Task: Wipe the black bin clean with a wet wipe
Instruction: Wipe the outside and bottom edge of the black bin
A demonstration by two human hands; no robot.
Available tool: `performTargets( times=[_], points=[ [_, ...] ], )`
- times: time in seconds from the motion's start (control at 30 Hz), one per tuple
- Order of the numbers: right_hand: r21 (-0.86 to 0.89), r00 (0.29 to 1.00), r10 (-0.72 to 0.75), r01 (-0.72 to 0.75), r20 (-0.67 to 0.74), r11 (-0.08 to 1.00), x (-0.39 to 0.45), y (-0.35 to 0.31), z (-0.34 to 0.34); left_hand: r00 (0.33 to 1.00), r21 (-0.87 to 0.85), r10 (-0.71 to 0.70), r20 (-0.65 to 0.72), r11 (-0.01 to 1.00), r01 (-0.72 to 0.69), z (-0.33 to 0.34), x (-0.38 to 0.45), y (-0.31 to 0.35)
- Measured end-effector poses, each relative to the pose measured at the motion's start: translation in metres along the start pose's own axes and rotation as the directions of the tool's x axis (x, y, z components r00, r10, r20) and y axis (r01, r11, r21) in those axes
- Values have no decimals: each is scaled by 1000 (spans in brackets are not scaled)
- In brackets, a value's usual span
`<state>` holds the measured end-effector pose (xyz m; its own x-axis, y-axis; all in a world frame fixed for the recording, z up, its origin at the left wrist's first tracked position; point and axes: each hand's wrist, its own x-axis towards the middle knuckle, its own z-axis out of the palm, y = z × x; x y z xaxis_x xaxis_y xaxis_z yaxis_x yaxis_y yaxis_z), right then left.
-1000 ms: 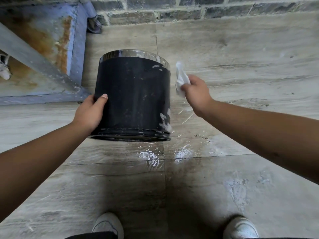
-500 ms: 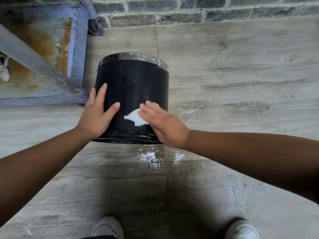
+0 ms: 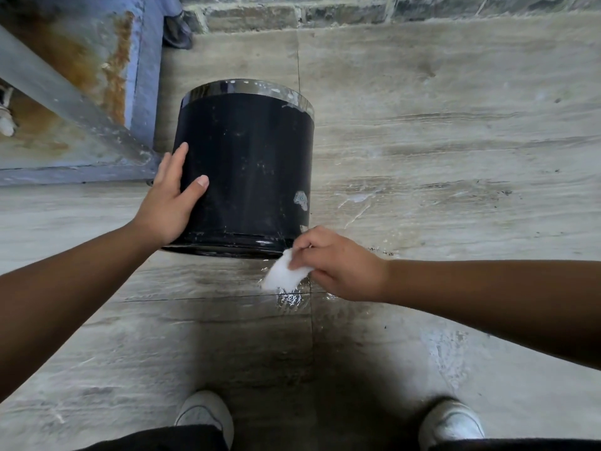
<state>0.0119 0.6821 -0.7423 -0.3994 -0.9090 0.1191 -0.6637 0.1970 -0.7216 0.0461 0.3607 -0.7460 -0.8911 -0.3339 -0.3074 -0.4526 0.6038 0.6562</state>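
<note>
Your left hand [image 3: 169,203] lies flat, bracing the black bin [image 3: 244,167]; right hand [image 3: 338,265] pinches the wet wipe [image 3: 283,275], off the bin between strokes. Next, wipe the smudge [image 3: 300,200] at 3 o'clock.

A: Where is there room around the black bin [image 3: 247,164]?

B: Its right side faces open floor [image 3: 455,141], wide and bare as far as the brick wall [image 3: 357,11]. The floor between the bin and the shoes [image 3: 205,415] is open too, though wet in patches.

A: And the left?

B: Tight. The left hand [image 3: 169,203] lies flat on that side, and the rusty blue metal frame [image 3: 143,92] stands just beside the bin. The right hand [image 3: 338,265], pinching the wet wipe [image 3: 283,275], sits at the bin's near right corner.
</note>
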Motion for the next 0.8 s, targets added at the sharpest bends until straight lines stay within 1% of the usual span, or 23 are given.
performTargets(
  times=[0.03,0.07,0.1,0.13,0.17,0.2,0.23,0.27,0.3,0.37,0.43,0.5,0.57,0.67,0.7,0.8],
  points=[
    [23,999,26,-25,-41,999,2,4,-6,1000,-3,4,-2,1000,-4,-1,0,-2],
    [77,984,114,-105,-136,992,8,11,-11,1000,-5,8,-4,1000,-9,-1,1,-3],
    [158,930,262,-227,-259,961,17,18,-17,1000,-6,12,-5,1000,-12,-1,1,-4],
    [264,826,436,-358,-357,895,28,28,-23,1000,-8,13,-4,1000,-13,-1,2,-4],
    [383,718,589,-460,-371,801,40,39,-28,1000,-10,13,-5,1000,-13,-1,2,-4],
    [475,652,680,-507,-334,719,52,51,-31,1000,-13,14,-6,1000,-14,-1,3,-4],
    [517,637,712,-520,-296,680,62,59,-30,1000,-17,17,-9,1000,-17,-1,2,-5],
    [512,653,706,-522,-275,682,70,63,-27,1000,-23,24,-13,999,-24,0,3,-6],
    [473,683,681,-523,-265,709,75,61,-22,999,-31,27,-17,999,-28,0,3,-7],
    [327,764,587,-500,-268,802,74,47,-11,999,-44,29,-20,999,-30,-1,4,-8],
    [219,846,477,-431,-237,875,58,32,-1,999,-56,30,-16,998,-31,-2,5,-9],
    [163,911,374,-348,-174,923,35,20,7,999,-66,32,-18,997,-34,-3,4,-10],
    [147,934,343,-328,-97,933,14,9,14,999,-55,38,-21,998,-39,-3,3,-9],
    [213,912,410,-396,-26,893,5,-2,16,999,-32,47,14,998,-47,-4,4,-6],
    [232,916,401,-392,8,890,6,-4,12,998,-30,53,26,998,-52,-4,4,-5],
    [285,960,253,-278,122,917,6,-2,-2,997,-25,60,50,998,-58,-6,4,-5]
  ],
)
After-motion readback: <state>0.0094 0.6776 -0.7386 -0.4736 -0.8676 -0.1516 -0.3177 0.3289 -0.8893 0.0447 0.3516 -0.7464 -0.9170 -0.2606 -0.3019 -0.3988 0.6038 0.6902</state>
